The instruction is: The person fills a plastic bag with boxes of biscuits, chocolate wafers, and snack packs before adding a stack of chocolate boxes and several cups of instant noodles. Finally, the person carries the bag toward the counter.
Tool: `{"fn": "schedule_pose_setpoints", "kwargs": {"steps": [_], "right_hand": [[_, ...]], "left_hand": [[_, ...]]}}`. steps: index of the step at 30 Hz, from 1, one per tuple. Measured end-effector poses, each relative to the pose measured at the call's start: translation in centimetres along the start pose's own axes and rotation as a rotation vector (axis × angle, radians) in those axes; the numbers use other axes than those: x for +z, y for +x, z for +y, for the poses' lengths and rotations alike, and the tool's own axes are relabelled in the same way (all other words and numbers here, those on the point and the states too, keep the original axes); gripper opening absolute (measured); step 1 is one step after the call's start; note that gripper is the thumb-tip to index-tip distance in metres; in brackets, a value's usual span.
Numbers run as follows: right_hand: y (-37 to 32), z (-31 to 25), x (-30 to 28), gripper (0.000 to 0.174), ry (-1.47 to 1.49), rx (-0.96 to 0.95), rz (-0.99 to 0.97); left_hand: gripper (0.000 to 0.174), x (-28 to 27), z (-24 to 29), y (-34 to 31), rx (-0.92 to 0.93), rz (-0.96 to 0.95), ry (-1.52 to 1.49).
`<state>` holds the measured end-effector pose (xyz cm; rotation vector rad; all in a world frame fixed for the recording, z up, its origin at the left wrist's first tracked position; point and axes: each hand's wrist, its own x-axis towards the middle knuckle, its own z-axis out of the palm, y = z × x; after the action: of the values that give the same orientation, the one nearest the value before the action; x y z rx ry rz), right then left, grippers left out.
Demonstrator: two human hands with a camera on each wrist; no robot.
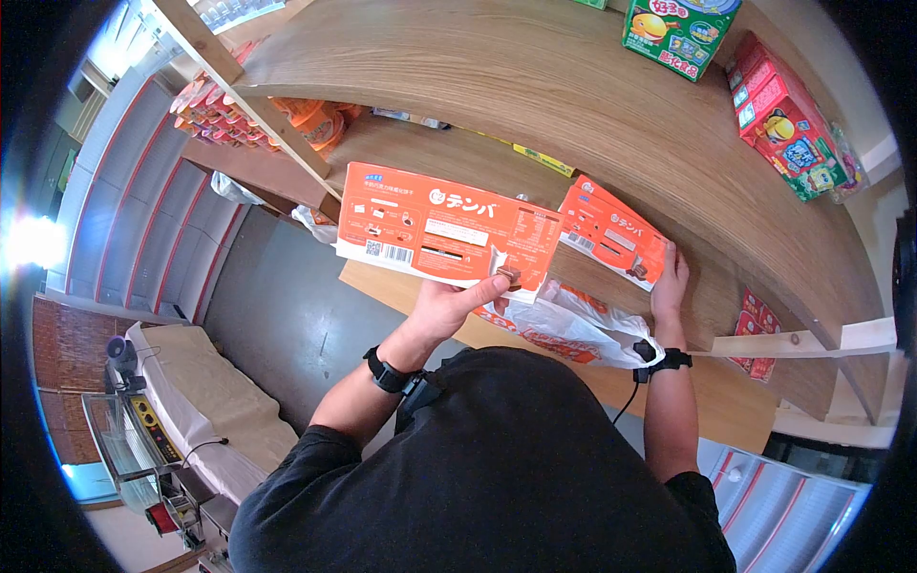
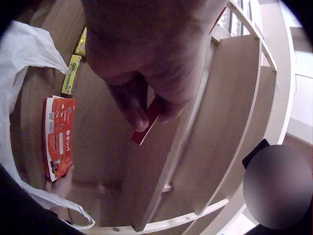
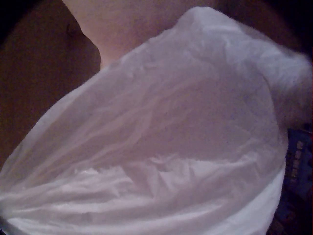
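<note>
My left hand (image 1: 447, 307) pinches an orange biscuit box (image 1: 449, 227) near its lower right corner, thumb across the printed face. The left wrist view shows only a narrow red part of this box (image 2: 145, 128) below the fingers. My right hand (image 1: 671, 279) grips the right end of a second, matching orange box (image 1: 611, 234) at the shelf; that box also appears in the left wrist view. A white plastic bag (image 1: 597, 334) with orange print hangs at my right wrist. In the right wrist view the bag (image 3: 161, 132) covers most of the scene, hiding the fingers.
A wooden shelf board (image 1: 458, 57) runs above the hands. On it stand a green box (image 1: 680, 33) and red packs (image 1: 778, 115). A yellow pack (image 1: 543, 159) lies at the back of the lower shelf. A wooden post (image 1: 277, 129) rises left, beside orange bags (image 1: 310, 119).
</note>
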<state>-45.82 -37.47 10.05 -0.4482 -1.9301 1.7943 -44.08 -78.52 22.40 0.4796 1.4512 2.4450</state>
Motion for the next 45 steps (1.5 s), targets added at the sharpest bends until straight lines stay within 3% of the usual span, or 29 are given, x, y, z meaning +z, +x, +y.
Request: {"fn": "schedule_pose_setpoints", "kwargs": {"steps": [45], "right_hand": [[-0.2,-0.3,0.3,0.045,0.004,-0.001,0.01]], "left_hand": [[0.022,-0.2,-0.2,0.3,-0.063,0.015,0.065]]}}
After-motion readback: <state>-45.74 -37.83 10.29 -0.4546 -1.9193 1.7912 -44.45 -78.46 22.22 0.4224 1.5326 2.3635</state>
